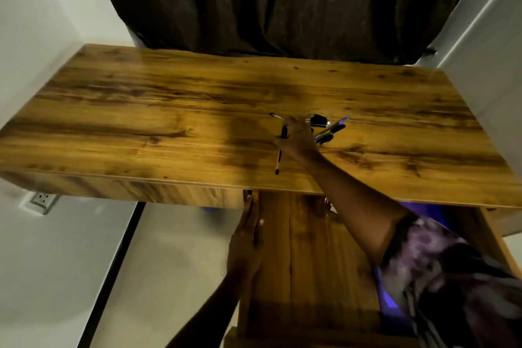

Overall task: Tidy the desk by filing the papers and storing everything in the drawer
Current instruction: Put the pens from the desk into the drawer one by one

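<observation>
Your right hand (298, 138) reaches across the counter (141, 110) and lies over a small cluster of pens (330, 130); its fingers are curled down among them, but you cannot tell from this view whether the grip has closed on any one. A black pen (279, 150) runs from under the hand towards the near edge, and a thinner one (275, 115) pokes out beyond the fingertips. A small black and silver object (319, 120), perhaps keys or a clip, lies just beside the pens.

The likely trouble: you gather several round pens in one loose sweep, and one rolls away. The black pen nearest you points at the counter's front edge, so a nudge could send it off onto the floor (175, 248) rather than into the drawer (316, 248). The small dark object could also be dragged along unnoticed and dropped.

Your left hand (245, 243) is spread flat against the left side of the open drawer, holding nothing, apparently steadying it. The drawer sits below the counter's edge, pulled out towards you, with something blue (389, 291) along its right side. Your own right arm and patterned sleeve (440, 257) cover much of the drawer's opening, so the way in is partly blocked. No papers show on the counter. The dark curtain (282, 3) behind stands clear of the work.
</observation>
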